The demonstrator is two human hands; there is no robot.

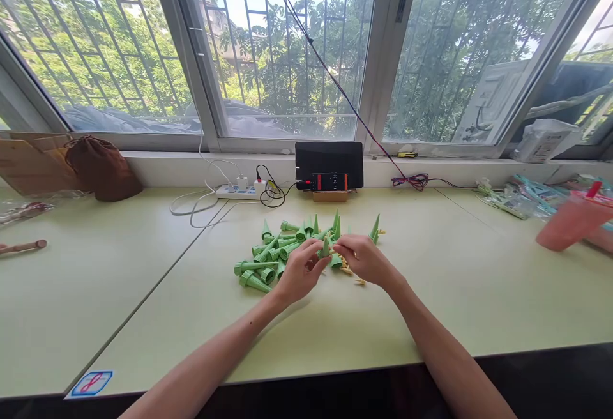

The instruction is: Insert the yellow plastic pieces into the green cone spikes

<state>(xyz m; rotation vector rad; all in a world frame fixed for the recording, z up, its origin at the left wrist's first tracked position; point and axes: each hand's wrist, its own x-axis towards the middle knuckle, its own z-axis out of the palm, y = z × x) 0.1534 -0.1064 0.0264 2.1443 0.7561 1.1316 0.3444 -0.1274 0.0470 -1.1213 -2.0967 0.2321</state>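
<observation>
The left hand point(301, 271) holds one green cone point(326, 248) in its grip, tip upward, perhaps so the right hand point(364, 259) can reach it easily. The right hand bends close beside it, but I cannot tell whether that grip is closed on something. Both forearms point(225, 336) slant inward over the bench point(311, 352). Other green cones point(256, 267) lie mostly left, small yellow pieces point(359, 281) more to the right, probably for each hand's convenience

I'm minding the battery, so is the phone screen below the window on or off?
On: the phone shows white digits and bright red-orange patches against its dark screen.
</observation>
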